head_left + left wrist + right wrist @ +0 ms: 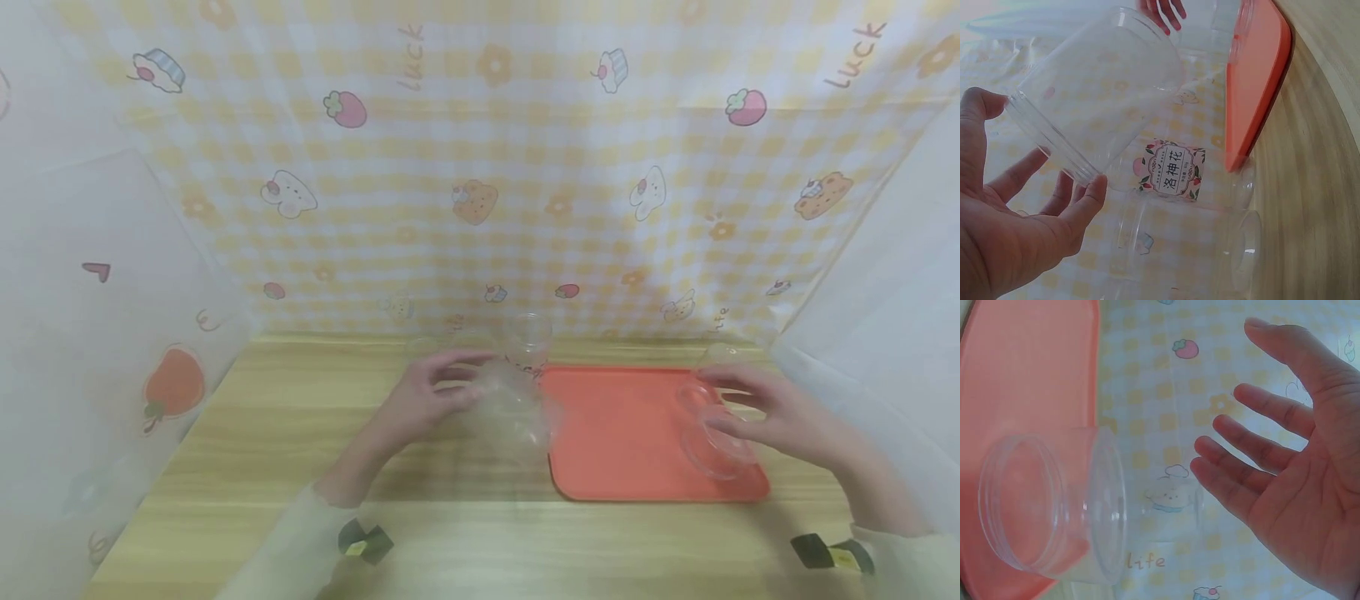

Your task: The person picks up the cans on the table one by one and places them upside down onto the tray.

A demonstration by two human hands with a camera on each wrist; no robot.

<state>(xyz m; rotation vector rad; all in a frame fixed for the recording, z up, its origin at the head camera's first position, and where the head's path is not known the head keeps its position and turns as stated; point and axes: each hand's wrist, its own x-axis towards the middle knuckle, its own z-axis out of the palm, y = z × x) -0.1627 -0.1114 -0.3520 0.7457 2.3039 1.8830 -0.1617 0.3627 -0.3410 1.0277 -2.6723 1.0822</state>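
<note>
My left hand [1029, 200] holds a clear plastic jar [1100, 87] by its threaded rim, thumb on one side and fingers on the other. In the head view this jar is tilted and blurred, at the left edge of the red tray [615, 442]. My right hand [780, 412] hovers over the tray's right side, fingers spread and slightly bent. Near it, another clear jar [1054, 506] stands on the tray. The right wrist view shows a gap between those fingers and that jar.
Behind the left hand stands a clear jar with a pink floral label [1172, 172], beside another clear jar [1191, 244]. A faint clear container [720, 357] shows behind the right hand. A checked cloth [480, 250] hangs along the wooden table's [300, 433] back edge.
</note>
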